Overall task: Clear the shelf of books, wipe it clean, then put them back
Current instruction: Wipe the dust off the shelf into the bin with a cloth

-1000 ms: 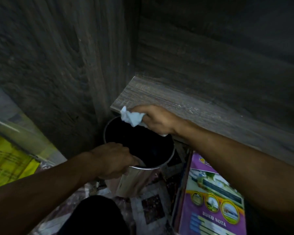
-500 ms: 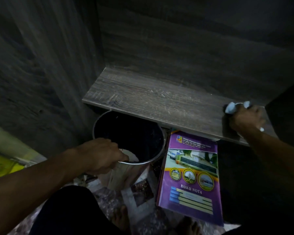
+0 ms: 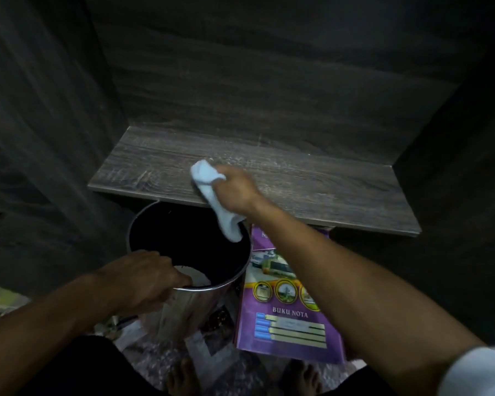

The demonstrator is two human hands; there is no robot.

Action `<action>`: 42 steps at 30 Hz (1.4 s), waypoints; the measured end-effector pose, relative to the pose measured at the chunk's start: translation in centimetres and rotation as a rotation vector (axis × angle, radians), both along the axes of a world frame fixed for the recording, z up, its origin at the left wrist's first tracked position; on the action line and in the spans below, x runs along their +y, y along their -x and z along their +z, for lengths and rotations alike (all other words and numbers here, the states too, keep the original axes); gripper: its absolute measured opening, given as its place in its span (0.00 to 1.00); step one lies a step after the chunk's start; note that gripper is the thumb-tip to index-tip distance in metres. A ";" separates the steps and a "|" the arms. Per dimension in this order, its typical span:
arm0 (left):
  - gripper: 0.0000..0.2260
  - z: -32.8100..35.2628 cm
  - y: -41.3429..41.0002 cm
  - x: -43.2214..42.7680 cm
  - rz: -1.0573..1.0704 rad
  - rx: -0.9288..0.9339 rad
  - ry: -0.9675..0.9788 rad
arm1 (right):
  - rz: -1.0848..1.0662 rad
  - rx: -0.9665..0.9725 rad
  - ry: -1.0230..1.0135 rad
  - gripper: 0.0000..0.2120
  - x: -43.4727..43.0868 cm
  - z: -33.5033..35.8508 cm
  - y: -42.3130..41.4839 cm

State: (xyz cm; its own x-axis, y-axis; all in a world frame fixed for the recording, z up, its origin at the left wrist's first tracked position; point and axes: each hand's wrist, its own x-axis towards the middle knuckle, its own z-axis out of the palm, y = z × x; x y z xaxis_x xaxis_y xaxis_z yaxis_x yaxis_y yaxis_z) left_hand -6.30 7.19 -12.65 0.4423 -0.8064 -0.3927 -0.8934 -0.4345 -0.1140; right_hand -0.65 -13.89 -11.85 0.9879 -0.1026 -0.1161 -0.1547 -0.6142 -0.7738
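Dark wood-grain shelf (image 3: 312,184) spanned the alcove. Below its near edge sat a steel bin (image 3: 189,307), with a purple book (image 3: 286,318) just to its right. Left hand (image 3: 143,278) gripped the bin's near rim, fingers curled; right hand (image 3: 236,191) clenched a white cloth (image 3: 207,178) on the shelf's near edge.

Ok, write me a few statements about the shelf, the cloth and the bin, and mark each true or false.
1. The right hand holds a white cloth against the shelf. True.
2. The bin stands on the shelf. False: it stands below the shelf's front edge.
3. The left hand grips the bin's rim. True.
4. Books stand on the shelf. False: none shows there; a purple notebook sits below it, beside the bin.
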 end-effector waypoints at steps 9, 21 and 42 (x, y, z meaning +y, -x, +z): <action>0.26 -1.1 -0.8 -0.4 -0.060 0.136 0.189 | -0.752 0.117 0.837 0.24 -22.5 1.9 6.1; 0.15 -3.0 -3.6 1.6 -0.128 0.067 0.308 | -0.665 0.362 0.658 0.19 -24.8 -0.3 0.6; 0.18 -1.0 -4.0 2.4 0.046 0.080 0.033 | -0.470 0.126 0.723 0.23 -14.4 -0.5 -2.4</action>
State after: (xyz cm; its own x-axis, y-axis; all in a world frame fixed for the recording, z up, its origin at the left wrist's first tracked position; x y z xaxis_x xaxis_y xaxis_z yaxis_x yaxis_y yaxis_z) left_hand -2.27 9.55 -13.67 0.4476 -0.7988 -0.4018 -0.8780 -0.4778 -0.0282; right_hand 1.74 -28.33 -12.34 0.8088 -0.5873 0.0295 -0.5738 -0.7992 -0.1792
